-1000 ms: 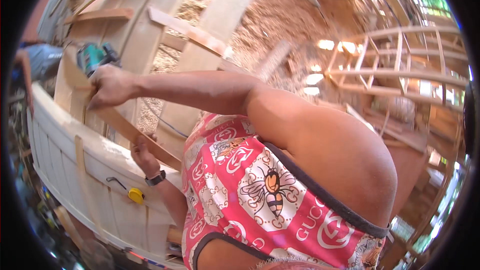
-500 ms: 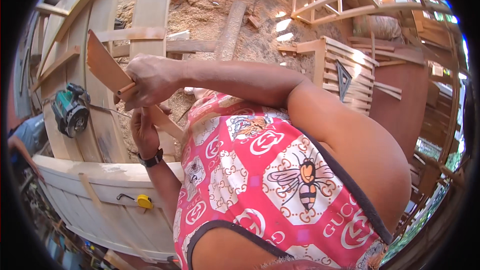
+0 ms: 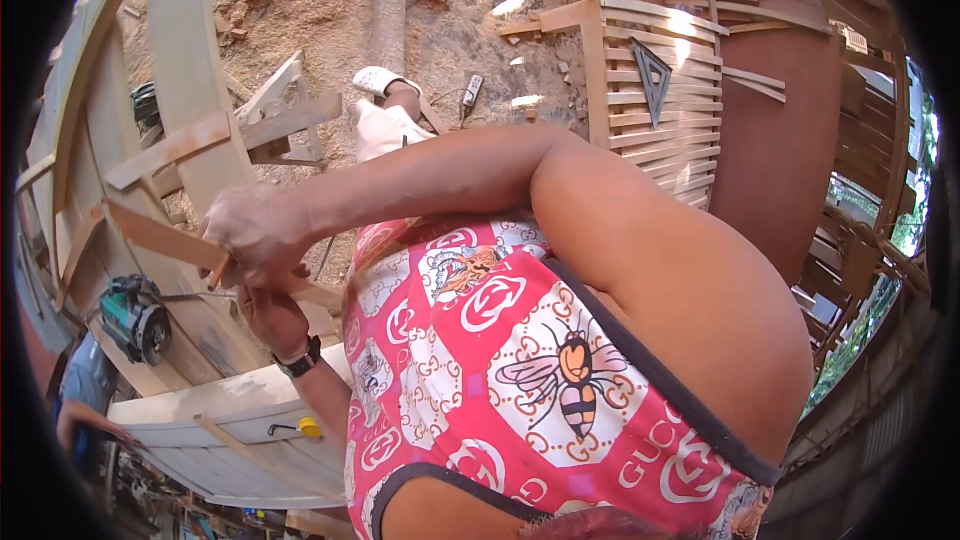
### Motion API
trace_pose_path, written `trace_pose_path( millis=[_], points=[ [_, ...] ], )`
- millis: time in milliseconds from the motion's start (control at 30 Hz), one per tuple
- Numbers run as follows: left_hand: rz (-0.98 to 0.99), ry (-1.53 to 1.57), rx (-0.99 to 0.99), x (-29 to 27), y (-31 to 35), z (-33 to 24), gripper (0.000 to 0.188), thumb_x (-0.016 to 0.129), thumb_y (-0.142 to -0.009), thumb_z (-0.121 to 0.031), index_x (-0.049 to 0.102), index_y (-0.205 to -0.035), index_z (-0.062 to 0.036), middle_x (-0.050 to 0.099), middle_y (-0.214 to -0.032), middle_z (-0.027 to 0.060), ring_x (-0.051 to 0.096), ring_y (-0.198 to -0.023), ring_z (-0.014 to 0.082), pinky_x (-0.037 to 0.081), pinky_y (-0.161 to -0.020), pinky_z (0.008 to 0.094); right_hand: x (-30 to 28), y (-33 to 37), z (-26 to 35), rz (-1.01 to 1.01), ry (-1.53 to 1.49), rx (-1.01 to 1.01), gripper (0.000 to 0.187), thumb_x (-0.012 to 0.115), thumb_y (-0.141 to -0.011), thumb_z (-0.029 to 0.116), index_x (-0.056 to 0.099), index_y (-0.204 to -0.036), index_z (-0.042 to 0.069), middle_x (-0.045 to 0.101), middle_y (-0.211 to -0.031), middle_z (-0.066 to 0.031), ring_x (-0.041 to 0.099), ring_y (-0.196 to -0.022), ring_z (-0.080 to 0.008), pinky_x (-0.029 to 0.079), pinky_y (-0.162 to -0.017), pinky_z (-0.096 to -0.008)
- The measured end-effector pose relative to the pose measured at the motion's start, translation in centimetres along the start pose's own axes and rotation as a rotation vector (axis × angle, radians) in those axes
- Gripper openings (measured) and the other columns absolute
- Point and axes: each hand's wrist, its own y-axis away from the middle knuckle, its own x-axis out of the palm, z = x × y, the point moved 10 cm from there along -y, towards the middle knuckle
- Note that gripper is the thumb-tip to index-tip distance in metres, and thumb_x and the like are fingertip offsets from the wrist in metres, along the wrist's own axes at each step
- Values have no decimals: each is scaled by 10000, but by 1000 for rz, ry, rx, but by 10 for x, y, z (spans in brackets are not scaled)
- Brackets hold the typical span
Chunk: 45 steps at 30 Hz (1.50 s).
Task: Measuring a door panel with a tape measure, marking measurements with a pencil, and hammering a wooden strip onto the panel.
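My right hand [image 3: 262, 230] is closed round a flat brown wooden strip [image 3: 155, 233], whose slanted end sticks out to the left. A short, thin brown stick [image 3: 219, 270] shows beside its fingers; I cannot tell its kind. Just below, my left hand [image 3: 276, 322], with a dark watch on the wrist, is bent up against the right hand, its fingers partly hidden. A paler length of wood shows between the hands and my pink patterned top. To the left, a green circular power saw [image 3: 135, 320] rests on the pale boards [image 3: 205, 340].
A yellow tape measure [image 3: 309, 427] lies on a pale panel [image 3: 230, 455]. A slatted wooden frame [image 3: 655, 90] carries a grey triangular square [image 3: 652, 80]. Sawdust covers the ground, near my white shoe [image 3: 376, 79]. Another person's arm [image 3: 95, 415] reaches in at the left.
Both hands have shifted left and down in the picture with the wooden strip, which lies flatter now. The view has turned, bringing my white shoe into sight.
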Motion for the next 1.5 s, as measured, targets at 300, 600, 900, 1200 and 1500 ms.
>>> trace_pose_path(
  millis=[300, 600, 900, 1200, 1500],
  points=[
    [243, -528, 445, 31, -46, -70, 315, 481, -1029, -253, 637, -1098, 12, 700, -917, 130, 674, -788, 226, 522, -700, 348, -27, -42, -5, 102, 78, -33, 320, 746, -774, 266, 714, -1048, 103, 692, -913, -138, 675, -846, -322, 536, -737, -429],
    [-391, 1, 164, -147, 35, -53, 383, 570, -1022, -325, 675, -1043, 43, 698, -868, 92, 645, -788, 145, 519, -709, 301, 74, -94, -54, 529, -403, 291, 626, 838, -808, 239, 577, -1326, 3, 642, -877, 19, 568, -755, -93, 469, -684, -269],
    [-1167, 442, 186, -210, 227, 17, 367, 490, -1037, -263, 621, -1154, 59, 673, -1090, 164, 650, -1028, 262, 505, -942, 395, 130, -142, -117, 811, 557, 236, 320, 583, -917, 199, 676, -1177, 37, 697, -1006, -242, 675, -954, -381, 519, -856, -459],
    [-1580, 649, 343, -162, 342, 83, 323, 507, -1005, -219, 643, -1079, 65, 665, -1079, 150, 626, -1031, 245, 480, -931, 374, 313, -83, -42, 1173, 378, 24, 342, 533, -883, 121, 705, -1176, 79, 693, -1049, -249, 664, -998, -406, 515, -881, -463],
    [-1901, 668, 460, -50, 361, 87, 146, 605, -960, -150, 653, -943, -13, 688, -925, 81, 641, -892, 181, 494, -868, 343, 495, 13, 70, 1499, 212, -594, 275, 662, -842, 90, 743, -1104, 70, 718, -922, -183, 710, -824, -305, 541, -732, -401]
  ],
)
